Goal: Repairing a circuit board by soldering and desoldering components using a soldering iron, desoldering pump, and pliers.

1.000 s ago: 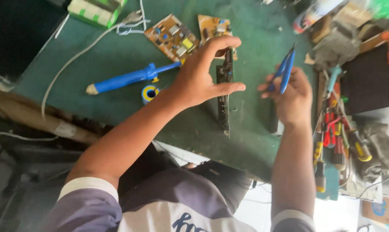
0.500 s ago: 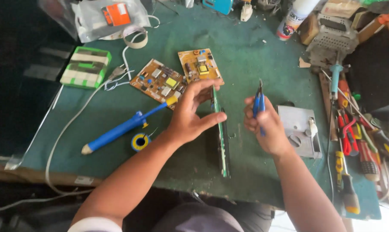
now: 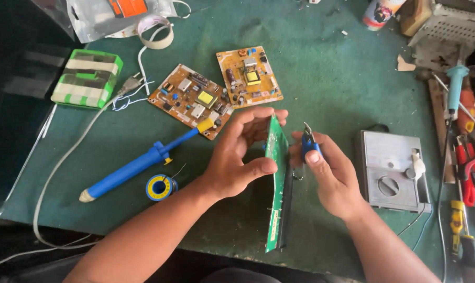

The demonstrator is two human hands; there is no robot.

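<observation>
**Green board held up, cutters at its side**

The left hand [image 3: 237, 162] gripped a long green circuit board [image 3: 275, 183] on its edge, thumb on one face and fingers on the other. The right hand [image 3: 329, 175] was closed around small blue-handled cutters [image 3: 308, 141], their tip just right of the board, near its top. I could not tell whether the tip touched anything (too small to see). The work looked partly done at most. Up and left of the board lay two brown boards [image 3: 221, 91]; a blue solder sucker [image 3: 138, 167] lay left of it.
</observation>
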